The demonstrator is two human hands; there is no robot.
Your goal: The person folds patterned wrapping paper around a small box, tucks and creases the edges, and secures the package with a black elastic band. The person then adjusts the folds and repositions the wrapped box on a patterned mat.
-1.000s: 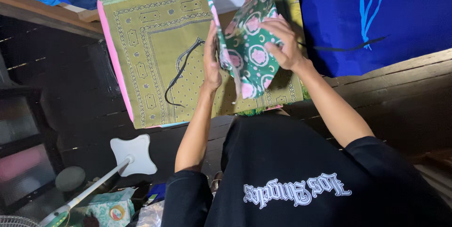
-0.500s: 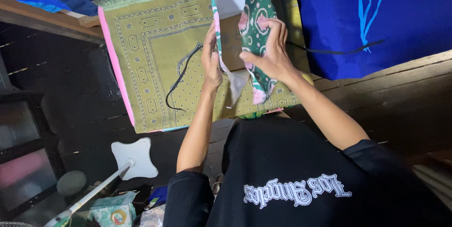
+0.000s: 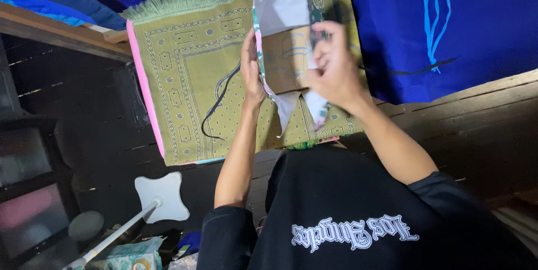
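- A flat brown cardboard package [image 3: 286,60], partly sheathed in white wrap [image 3: 283,4] with a green-patterned edge, is held upright between both hands above the rug.
- A teal-and-white printed pack [image 3: 131,254] — soft, boxy — lies at the bottom edge, beside a white stand base.

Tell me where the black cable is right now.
In the head view, the black cable lies on the green patterned mat, left of centre, just beside the left hand that holds the cardboard piece.
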